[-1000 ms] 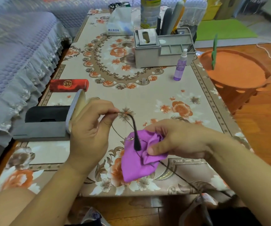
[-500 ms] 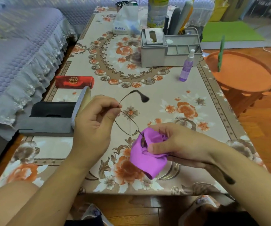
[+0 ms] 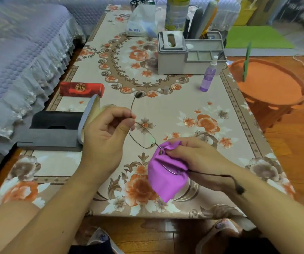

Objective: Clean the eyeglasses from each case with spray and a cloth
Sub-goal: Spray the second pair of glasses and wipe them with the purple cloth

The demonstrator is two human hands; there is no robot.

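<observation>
While pinched by left hand, thin-rimmed eyeglasses, one lens inside right-hand-gripped purple cloth.

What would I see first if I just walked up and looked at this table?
Probably the bright purple cloth near the table's front edge, bunched in the right hand around one lens of thin wire eyeglasses. The left hand pinches the glasses' other end. Farther back, a red case lies at the left and a purple spray bottle stands at the right.
</observation>
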